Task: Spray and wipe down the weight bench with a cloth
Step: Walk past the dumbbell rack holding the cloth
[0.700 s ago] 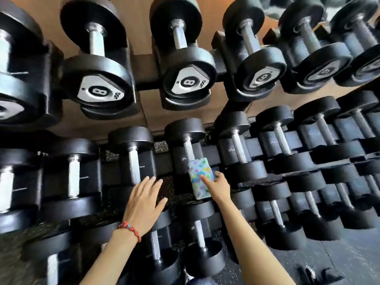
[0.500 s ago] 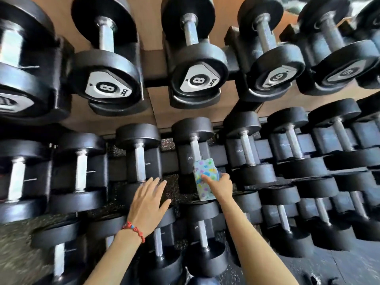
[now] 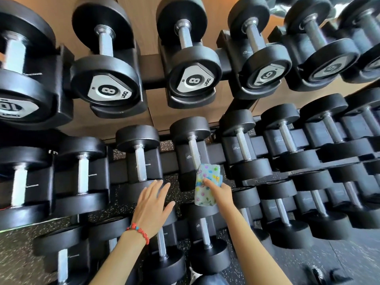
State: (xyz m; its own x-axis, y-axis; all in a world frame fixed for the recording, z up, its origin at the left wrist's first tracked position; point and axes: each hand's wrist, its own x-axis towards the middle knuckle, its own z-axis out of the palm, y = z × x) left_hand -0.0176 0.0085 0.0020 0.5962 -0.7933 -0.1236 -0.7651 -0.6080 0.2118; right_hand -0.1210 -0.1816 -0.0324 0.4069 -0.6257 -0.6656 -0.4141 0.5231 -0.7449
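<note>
My right hand (image 3: 220,192) grips a folded cloth (image 3: 206,183), pale blue with coloured spots, and presses it against the front end of a black dumbbell (image 3: 191,140) on the rack's middle tier. My left hand (image 3: 153,204) hovers flat just left of the cloth, fingers spread, holding nothing; a red bead bracelet (image 3: 139,231) circles its wrist. No weight bench and no spray bottle show in the head view.
A three-tier rack (image 3: 205,155) fills the view with several black dumbbells, the top ones marked 8 (image 3: 109,89) and 6 (image 3: 267,75). Speckled rubber floor (image 3: 18,254) lies below, a wooden wall (image 3: 148,21) behind. A dark rounded object (image 3: 209,279) sits at the bottom edge.
The view has drifted, so the rack sits slightly further right and closer. Both hands keep nearly the same pose, with the cloth still against the same dumbbell.
</note>
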